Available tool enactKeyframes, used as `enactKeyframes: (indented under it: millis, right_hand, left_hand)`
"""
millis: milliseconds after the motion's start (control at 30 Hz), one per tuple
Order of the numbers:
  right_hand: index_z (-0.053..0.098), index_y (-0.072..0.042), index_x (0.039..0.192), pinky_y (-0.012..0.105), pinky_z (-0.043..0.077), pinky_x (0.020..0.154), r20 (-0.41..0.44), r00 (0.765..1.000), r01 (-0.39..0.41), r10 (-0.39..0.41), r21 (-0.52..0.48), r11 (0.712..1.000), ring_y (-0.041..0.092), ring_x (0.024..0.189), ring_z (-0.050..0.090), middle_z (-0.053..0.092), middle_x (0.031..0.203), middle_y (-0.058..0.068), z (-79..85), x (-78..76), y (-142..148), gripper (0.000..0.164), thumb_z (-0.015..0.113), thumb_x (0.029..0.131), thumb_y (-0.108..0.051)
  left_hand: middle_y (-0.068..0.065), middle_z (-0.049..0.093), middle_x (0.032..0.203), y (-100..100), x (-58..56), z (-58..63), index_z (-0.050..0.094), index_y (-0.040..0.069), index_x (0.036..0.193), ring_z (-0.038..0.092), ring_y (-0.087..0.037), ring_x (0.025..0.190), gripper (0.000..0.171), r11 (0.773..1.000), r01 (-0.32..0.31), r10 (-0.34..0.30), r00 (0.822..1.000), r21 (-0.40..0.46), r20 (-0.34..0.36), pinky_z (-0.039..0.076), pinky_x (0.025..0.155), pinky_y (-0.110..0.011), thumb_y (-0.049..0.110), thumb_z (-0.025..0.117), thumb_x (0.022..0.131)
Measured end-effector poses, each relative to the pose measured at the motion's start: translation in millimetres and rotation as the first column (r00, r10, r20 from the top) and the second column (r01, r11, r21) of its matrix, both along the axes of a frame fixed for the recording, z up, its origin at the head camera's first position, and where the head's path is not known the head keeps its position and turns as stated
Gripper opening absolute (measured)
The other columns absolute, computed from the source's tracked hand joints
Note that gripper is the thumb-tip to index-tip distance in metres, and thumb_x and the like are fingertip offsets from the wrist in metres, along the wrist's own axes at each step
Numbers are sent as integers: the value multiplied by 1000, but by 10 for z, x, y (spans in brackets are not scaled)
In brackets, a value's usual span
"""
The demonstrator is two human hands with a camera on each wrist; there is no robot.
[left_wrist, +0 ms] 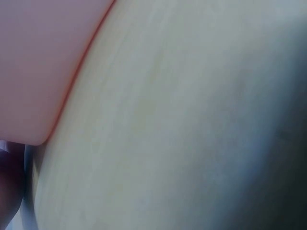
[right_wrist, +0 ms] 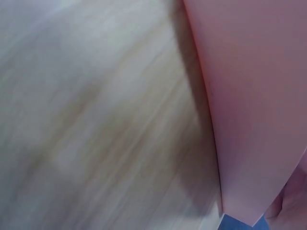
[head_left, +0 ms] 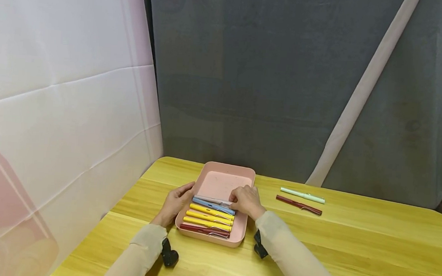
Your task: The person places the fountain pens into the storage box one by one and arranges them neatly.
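Observation:
A pink tray [head_left: 229, 168] on the table holds a row of capped pens with wire clips. Nearest the front lies a dark red pen [head_left: 200, 229], then three yellow pens [head_left: 205, 216], a blue pen [head_left: 209, 204] and a pale pinkish-grey pen [head_left: 207, 199]. My left hand [head_left: 175, 200] grips the tray's left side, fingers and thumb at the rim. Over the right rim reaches my right hand [head_left: 247, 200], its fingertips pinching the clip end of the pale pen and partly hiding it. The right wrist view shows the tray's outer wall [right_wrist: 254, 105] and part of the hand.
Right of the tray, a mint green pen [head_left: 302, 195] and another dark red pen [head_left: 298, 205] lie on the wood-grain table [head_left: 351, 243]. A grey curtain [head_left: 266, 81] hangs behind the table, and a white cloth wall [head_left: 76, 82] stands at the left.

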State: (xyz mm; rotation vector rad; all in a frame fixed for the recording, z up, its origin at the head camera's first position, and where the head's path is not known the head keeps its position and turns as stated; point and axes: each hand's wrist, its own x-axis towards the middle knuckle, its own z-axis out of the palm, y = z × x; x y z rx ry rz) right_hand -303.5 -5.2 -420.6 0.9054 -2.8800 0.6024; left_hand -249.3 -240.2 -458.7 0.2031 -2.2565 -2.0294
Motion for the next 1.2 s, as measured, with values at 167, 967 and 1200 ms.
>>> enactKeyframes:
  millis: [167, 967, 1200]
  right_hand:
    - [71, -16, 70, 31, 29, 69, 8, 1000, -10, 10, -5, 1000, 12, 68, 45, 59, 62, -7, 13, 3, 5, 12, 81, 73, -21]
    - [74, -14, 77, 31, 29, 71, -2, 1000, -13, 13, -50, 999, 14, 75, 47, 67, 71, -5, 6, 6, 17, 7, 79, 75, -19]
    - [75, -10, 86, 34, 33, 75, 58, 998, -5, 13, -135, 991, 16, 78, 51, 68, 76, -1, 12, -10, 32, 10, 75, 80, -17]
  left_hand:
    - [-13, 46, 142, -2, -4, 1, 47, 7, 139, 44, -27, 129, 44, 1000, 4, -4, 1000, -3, -6, 42, 102, -37, 19, 53, 97]
    - [-14, 43, 145, -8, -16, 18, 45, 7, 140, 39, -28, 133, 43, 1000, 2, -3, 1000, -30, -1, 36, 107, -41, 19, 49, 99]
    - [-14, 42, 145, -10, 0, 11, 45, 7, 140, 38, -30, 133, 44, 999, 2, -2, 1000, -33, 9, 36, 107, -43, 19, 50, 99]
